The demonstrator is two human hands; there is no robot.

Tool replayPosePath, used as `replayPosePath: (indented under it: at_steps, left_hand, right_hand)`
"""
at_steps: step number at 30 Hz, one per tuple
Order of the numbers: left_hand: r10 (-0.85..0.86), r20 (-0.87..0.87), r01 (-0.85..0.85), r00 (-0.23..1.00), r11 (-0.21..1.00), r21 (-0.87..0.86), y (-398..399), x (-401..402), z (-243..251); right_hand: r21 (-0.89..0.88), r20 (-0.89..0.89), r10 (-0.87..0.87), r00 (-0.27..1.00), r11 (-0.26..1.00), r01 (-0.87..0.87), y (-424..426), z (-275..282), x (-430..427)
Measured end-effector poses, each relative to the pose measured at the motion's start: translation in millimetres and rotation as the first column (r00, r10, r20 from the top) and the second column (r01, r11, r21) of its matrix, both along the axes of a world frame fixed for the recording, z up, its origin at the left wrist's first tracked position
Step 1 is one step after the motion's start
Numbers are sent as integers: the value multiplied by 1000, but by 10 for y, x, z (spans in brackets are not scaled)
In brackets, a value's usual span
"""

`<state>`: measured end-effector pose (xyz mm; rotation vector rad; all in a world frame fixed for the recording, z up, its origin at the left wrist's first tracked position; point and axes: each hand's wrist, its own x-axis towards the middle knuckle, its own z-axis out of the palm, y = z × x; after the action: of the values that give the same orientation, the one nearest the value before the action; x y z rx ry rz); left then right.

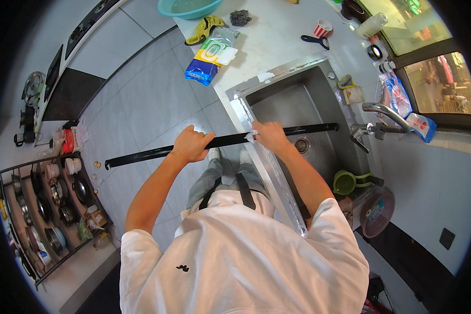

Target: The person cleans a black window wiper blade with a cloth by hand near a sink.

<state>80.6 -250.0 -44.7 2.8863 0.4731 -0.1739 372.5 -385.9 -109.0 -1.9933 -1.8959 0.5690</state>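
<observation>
A long black bar [153, 154], glossy and slim, is held nearly level before my body. My left hand [193, 144] grips it left of its middle, above the floor. Around a point further right, my right hand [271, 135] is closed on the bar with a crumpled white wipe [252, 136] showing at its fingers. The bar's right end reaches over the metal sink [294, 102], near the drain [302, 145]; its left end hangs over the grey tiles. How much of the wipe lies under my right hand is hidden.
A pack of wet wipes [212, 57] lies at the counter edge beside yellow-green gloves [207, 29]. The faucet [384, 117] projects over the sink's right side. Near the sink's lower right are a green ladle [344, 182] and a round basket [376, 212]. A pot rack [51, 208] stands left.
</observation>
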Motion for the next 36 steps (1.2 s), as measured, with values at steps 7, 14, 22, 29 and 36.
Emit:
replayPosePath:
  at_steps: [7, 14, 22, 29, 36]
  left_hand:
    - [38, -15, -38, 999, 999, -20, 293, -343, 193]
    - [77, -153, -91, 985, 992, -91, 327, -454, 65]
    - [27, -109, -46, 994, 983, -175, -190, 428, -459]
    - [62, -97, -83, 993, 967, -239, -425, 459, -479]
    - [44, -50, -54, 998, 973, -223, -350, 312, -443]
  right_hand:
    - [27, 81, -22, 996, 999, 20, -236, -126, 698]
    - [-3, 152, -74, 986, 997, 76, -478, -58, 1377]
    - [4, 159, -58, 986, 998, 58, -311, 2, 1347]
    - [45, 71, 131, 989, 990, -134, -131, -70, 588]
    - [-148, 316, 123, 941, 986, -80, -485, 31, 1592]
